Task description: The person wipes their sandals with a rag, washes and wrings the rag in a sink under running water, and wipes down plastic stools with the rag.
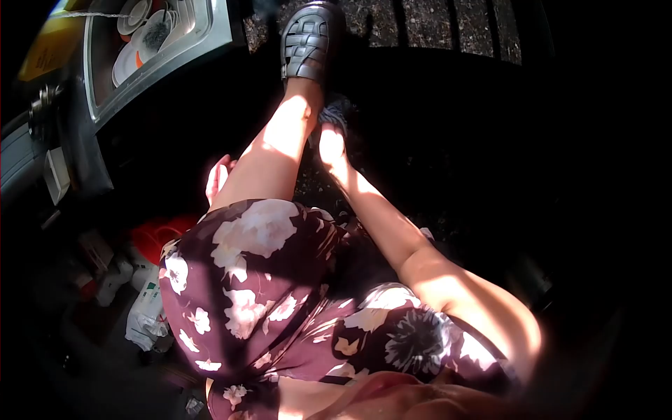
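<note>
One leg is raised, its foot in a dark woven shoe at the top centre. My right hand is beside the ankle, its fingers wrapped round a crumpled grey-blue cloth just below the shoe. Left of the raised leg, my left hand shows only in part, with some fingers visible near the knee; the leg hides the rest, so what it touches cannot be made out. A dark red floral garment covers my lap.
At the top left is a metal sink holding plates. A speckled brown surface spans the top. Lower left are a red item and white plastic bags. Deep shadow hides much of the right side.
</note>
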`<state>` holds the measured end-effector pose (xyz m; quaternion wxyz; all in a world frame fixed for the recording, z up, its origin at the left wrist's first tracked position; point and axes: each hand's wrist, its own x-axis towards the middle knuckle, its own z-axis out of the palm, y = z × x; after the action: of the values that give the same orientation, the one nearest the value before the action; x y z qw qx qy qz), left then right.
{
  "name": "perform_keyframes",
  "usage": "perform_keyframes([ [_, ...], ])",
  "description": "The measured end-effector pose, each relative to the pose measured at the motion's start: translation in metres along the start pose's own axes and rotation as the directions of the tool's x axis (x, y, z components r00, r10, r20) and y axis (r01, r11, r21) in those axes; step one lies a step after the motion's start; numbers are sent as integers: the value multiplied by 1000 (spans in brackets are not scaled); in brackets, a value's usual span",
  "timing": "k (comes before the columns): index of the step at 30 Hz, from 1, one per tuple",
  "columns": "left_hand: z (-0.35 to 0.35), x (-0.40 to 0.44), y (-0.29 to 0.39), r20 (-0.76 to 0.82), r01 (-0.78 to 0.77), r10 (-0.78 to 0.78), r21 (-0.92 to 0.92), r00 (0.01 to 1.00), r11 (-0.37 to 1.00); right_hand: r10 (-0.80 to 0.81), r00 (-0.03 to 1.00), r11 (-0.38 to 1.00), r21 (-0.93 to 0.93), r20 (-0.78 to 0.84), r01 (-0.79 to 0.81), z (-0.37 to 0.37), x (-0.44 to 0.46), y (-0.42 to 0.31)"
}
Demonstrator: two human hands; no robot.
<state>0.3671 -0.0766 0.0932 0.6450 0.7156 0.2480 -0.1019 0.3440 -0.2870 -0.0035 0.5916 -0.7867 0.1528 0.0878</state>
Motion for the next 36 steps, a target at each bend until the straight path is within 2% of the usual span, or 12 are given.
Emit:
perform_keyframes([
  [1,1,0,3,8,3,-3,9,1000,1000,-153,977,964,195,-147,180,26,-6,52],
  [3,3,-1,5,17,14,-14,18,1000,1000,556,806,231,894,202,-383,4,-7,-86],
  [7,5,0,11,26,26,-27,48,999,998,551,693,-511,844,465,-160,4,18,-103],
  [16,-1,-1,7,8,76,-77,53,997,996,514,682,-401,849,520,-345,-30,22,-131],
  [20,-16,-3,-10,-28,57,-57,7,998,998,575,768,467,657,282,-592,-56,32,-114],
  [23,-30,-10,-24,-86,45,-50,-59,995,997,65,955,989,-106,-290,-99,-86,48,-146],
  [26,-27,-19,-23,-119,46,-64,-147,991,988,-351,905,935,-138,-240,326,-97,119,-220],
  [28,-22,-24,-18,-142,37,-70,-224,987,974,-867,498,379,-610,29,696,-72,190,-219],
  [29,-22,-28,-20,-161,45,-85,-238,983,970,-684,539,209,-576,492,790,-71,237,-188],
  [32,-25,-48,-24,-199,63,-132,-323,971,944,-287,749,210,-724,597,657,-38,181,-254],
  [33,-28,-53,-32,-195,74,-146,-337,970,939,-430,480,-12,-536,765,844,-30,192,-221],
  [36,-36,-76,-62,-232,84,-163,-317,959,945,176,662,-109,-654,729,749,-2,131,-243],
])
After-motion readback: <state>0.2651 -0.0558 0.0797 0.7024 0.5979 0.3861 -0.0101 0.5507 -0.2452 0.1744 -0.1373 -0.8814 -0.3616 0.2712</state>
